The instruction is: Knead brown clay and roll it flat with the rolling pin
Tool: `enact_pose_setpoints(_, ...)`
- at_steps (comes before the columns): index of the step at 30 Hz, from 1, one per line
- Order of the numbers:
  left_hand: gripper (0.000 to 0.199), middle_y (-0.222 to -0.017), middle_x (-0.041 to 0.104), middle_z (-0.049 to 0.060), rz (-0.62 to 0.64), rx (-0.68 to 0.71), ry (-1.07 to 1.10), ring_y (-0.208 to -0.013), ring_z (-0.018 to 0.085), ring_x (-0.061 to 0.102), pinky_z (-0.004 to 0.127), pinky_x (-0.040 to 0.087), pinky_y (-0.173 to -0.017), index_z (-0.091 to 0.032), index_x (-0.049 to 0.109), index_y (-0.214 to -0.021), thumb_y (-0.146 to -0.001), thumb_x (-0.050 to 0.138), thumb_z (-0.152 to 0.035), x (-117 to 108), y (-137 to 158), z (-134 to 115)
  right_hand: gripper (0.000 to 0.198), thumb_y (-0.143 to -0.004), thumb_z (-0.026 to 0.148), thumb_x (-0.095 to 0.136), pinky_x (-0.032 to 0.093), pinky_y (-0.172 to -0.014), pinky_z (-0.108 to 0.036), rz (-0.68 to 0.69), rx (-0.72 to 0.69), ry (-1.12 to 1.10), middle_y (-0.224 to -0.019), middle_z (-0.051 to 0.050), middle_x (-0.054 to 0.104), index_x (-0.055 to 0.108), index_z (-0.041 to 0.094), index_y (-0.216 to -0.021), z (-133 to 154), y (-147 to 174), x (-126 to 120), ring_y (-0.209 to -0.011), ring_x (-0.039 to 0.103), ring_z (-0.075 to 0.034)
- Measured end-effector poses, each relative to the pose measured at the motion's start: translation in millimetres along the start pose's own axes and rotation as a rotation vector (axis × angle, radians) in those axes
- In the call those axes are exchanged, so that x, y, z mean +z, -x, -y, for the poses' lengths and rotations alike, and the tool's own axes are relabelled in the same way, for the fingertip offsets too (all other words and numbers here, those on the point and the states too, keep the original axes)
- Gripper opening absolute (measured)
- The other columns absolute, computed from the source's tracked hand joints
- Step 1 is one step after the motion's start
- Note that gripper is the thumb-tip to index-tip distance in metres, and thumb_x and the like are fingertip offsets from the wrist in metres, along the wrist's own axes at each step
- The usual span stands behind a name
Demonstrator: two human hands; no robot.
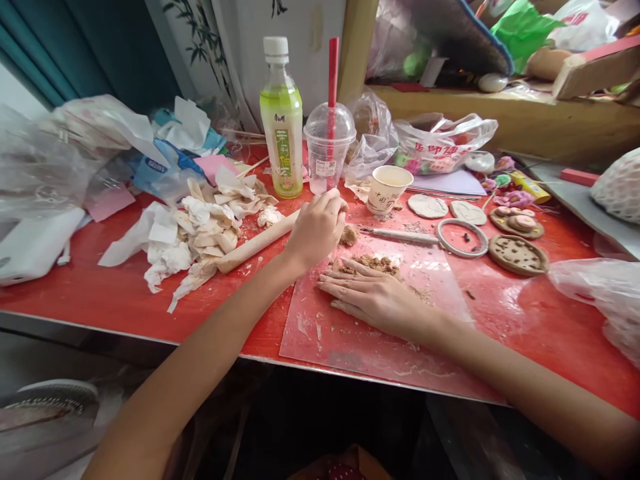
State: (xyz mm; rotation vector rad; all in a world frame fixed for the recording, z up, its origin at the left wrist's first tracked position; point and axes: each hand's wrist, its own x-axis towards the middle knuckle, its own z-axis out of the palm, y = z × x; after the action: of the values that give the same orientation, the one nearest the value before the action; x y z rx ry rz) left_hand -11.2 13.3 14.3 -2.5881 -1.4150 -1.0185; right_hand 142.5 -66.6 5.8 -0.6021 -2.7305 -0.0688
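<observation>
My left hand (319, 225) is closed, its fingers curled, just in front of a lidded plastic cup (320, 157) with a red straw. A wooden rolling pin (260, 244) runs up behind that hand, which hides its far end; whatever the fingers hold is out of sight. My right hand (375, 298) lies flat with fingers stretched, over crumbly brown clay (383, 264) on a clear plastic sheet (320, 347). A small clay lump (349, 235) sits between the hands. Beyond it are a slim tool (400, 235) and a clay ring (463, 238).
Crumpled tissues (210, 223) and plastic bags (95, 140) crowd the left of the red table (240, 320). A green drink bottle (281, 127) and a paper cup (389, 190) stand at the back. Several clay discs, including a dotted one (518, 253), lie to the right.
</observation>
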Motion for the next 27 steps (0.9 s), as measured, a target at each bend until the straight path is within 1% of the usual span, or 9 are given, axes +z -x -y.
enact_pose_setpoints(7, 0.016, -0.120, 0.056, 0.009, 0.012, 0.012, -0.030, -0.115, 0.020, 0.048, 0.033, 0.036, -0.098, -0.016, 0.054, -0.099, -0.089, 0.042, -0.016, 7, 4, 2, 0.036, -0.093, 0.015, 0.035, 0.044, -0.100, -0.038, -0.003, 0.007, 0.006, -0.124, -0.013, 0.057, 0.055, 0.006, -0.121, 3, 0, 1, -0.118, 0.052, -0.021)
enact_pose_setpoints(11, 0.015, -0.112, 0.059, 0.008, -0.005, 0.016, -0.041, -0.110, 0.020, 0.050, 0.034, 0.037, -0.097, -0.017, 0.054, -0.098, -0.090, 0.042, -0.017, 11, 6, 4, 0.037, -0.093, 0.012, 0.034, 0.047, -0.097, -0.039, 0.027, 0.033, -0.057, -0.124, -0.016, 0.057, 0.054, 0.003, -0.123, 1, 0, -1, -0.116, 0.054, -0.023)
enact_pose_setpoints(15, 0.016, -0.107, 0.060, 0.007, -0.037, 0.001, -0.023, -0.104, 0.020, 0.052, 0.034, 0.038, -0.093, -0.018, 0.054, -0.097, -0.090, 0.040, -0.016, 14, 6, 5, 0.037, -0.094, 0.017, 0.034, 0.046, -0.099, -0.035, 0.040, 0.117, -0.214, -0.126, -0.010, 0.057, 0.053, 0.012, -0.126, -5, 2, -2, -0.118, 0.053, -0.018)
enact_pose_setpoints(18, 0.015, -0.104, 0.061, 0.007, -0.028, 0.012, -0.039, -0.103, 0.021, 0.052, 0.035, 0.038, -0.091, -0.018, 0.053, -0.096, -0.090, 0.040, -0.017, 15, 6, 5, 0.037, -0.094, 0.021, 0.036, 0.044, -0.102, -0.034, 0.040, 0.171, -0.310, -0.127, -0.007, 0.057, 0.052, 0.017, -0.127, -8, 4, -2, -0.120, 0.050, -0.015)
enact_pose_setpoints(21, 0.014, -0.103, 0.061, 0.007, -0.010, 0.025, -0.051, -0.102, 0.021, 0.052, 0.035, 0.037, -0.092, -0.018, 0.053, -0.095, -0.089, 0.041, -0.017, 17, 5, 5, 0.039, -0.094, 0.028, 0.038, 0.042, -0.103, -0.036, 0.052, 0.200, -0.322, -0.130, -0.007, 0.055, 0.048, 0.018, -0.131, -7, 3, -3, -0.123, 0.047, -0.016)
enact_pose_setpoints(24, 0.014, -0.103, 0.061, 0.007, -0.006, 0.018, -0.048, -0.103, 0.020, 0.052, 0.035, 0.037, -0.092, -0.018, 0.053, -0.095, -0.089, 0.041, -0.017, 17, 6, 5, 0.046, -0.091, 0.034, 0.045, 0.042, -0.103, -0.037, 0.070, 0.193, -0.300, -0.132, -0.010, 0.052, 0.046, 0.015, -0.133, -5, 2, -3, -0.123, 0.047, -0.019)
enact_pose_setpoints(27, 0.014, -0.103, 0.061, 0.007, -0.005, 0.007, -0.043, -0.103, 0.020, 0.052, 0.034, 0.037, -0.093, -0.018, 0.053, -0.094, -0.089, 0.041, -0.017, 17, 6, 4, 0.042, -0.093, 0.029, 0.041, 0.043, -0.102, -0.037, 0.066, 0.200, -0.273, -0.131, -0.010, 0.053, 0.047, 0.015, -0.132, -3, 2, -2, -0.121, 0.050, -0.018)
